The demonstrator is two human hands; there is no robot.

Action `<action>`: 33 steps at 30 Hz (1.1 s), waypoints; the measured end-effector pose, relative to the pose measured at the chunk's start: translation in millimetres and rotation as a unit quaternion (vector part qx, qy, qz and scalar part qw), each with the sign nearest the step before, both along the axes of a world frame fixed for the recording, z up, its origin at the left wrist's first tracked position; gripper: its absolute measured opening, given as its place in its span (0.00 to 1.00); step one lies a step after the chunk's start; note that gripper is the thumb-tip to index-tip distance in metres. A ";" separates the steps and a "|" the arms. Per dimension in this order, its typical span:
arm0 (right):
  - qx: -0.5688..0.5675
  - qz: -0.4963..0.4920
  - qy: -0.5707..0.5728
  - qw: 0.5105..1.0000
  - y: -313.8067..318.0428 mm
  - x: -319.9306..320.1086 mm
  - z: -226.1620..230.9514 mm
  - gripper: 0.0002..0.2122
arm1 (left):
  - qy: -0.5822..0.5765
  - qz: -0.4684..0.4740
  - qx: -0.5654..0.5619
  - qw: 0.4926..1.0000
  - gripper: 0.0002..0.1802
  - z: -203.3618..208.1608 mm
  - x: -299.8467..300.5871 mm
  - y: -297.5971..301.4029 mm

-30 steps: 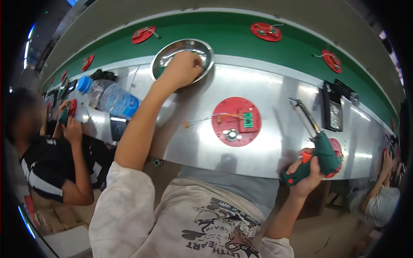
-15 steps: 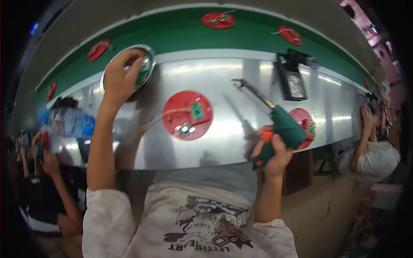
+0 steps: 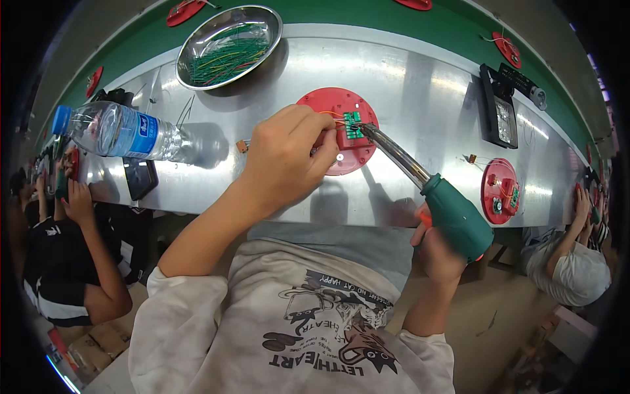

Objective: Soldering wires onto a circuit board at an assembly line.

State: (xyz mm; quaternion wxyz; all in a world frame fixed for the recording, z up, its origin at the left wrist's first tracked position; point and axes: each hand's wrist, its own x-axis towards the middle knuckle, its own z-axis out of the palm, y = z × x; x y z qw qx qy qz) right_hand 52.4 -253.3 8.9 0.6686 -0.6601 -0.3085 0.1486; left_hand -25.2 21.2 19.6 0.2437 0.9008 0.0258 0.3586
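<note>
Workbench (image 3: 308,56) beneath, I have the soldering gun (image 3: 446,200) clamped in my right hand (image 3: 441,253); my left hand (image 3: 289,151) covers part of the red disc (image 3: 331,97) on the bench, though I cannot tell whether those fingertips meet. Best, I judge, to hold the tip (image 3: 371,132) steady at the green board (image 3: 352,123), clear of my fingers.

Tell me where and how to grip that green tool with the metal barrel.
Best, probably, by its green body, coming from the near right, where the right hand holds it: the metal barrel juts the other way, toward the red disc, and could be hot.
</note>
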 end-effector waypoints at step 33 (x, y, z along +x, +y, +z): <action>0.021 0.013 0.086 0.996 2.5 3.2 11.0 0.18 | -0.017 -0.002 0.017 1.000 0.07 -15.0 0.1 1.4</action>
